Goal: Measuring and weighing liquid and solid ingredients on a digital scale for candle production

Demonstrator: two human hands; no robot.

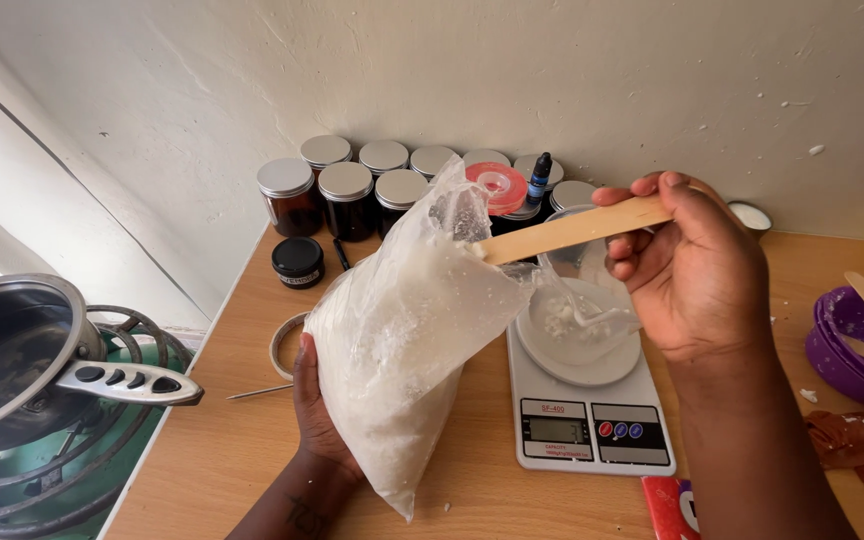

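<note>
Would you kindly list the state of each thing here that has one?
Clear plastic bag of white flakes: open, tilted, held by left hand.
Flat wooden stick: gripped by right hand, tip in bag.
White digital kitchen scale: carrying a clear cup.
Amber glass jars: lidded.
Steel pot: on burner.

Jars [352,190] stand behind the scale [590,400] (bowl [577,330] on it); pan [12,350] far left.

My wooden tabletop [232,440] carries a white kitchen scale [588,420], dark lidded jars [347,195], a black tin [298,261], purple bowls [852,345] and a tape roll [287,345].
</note>
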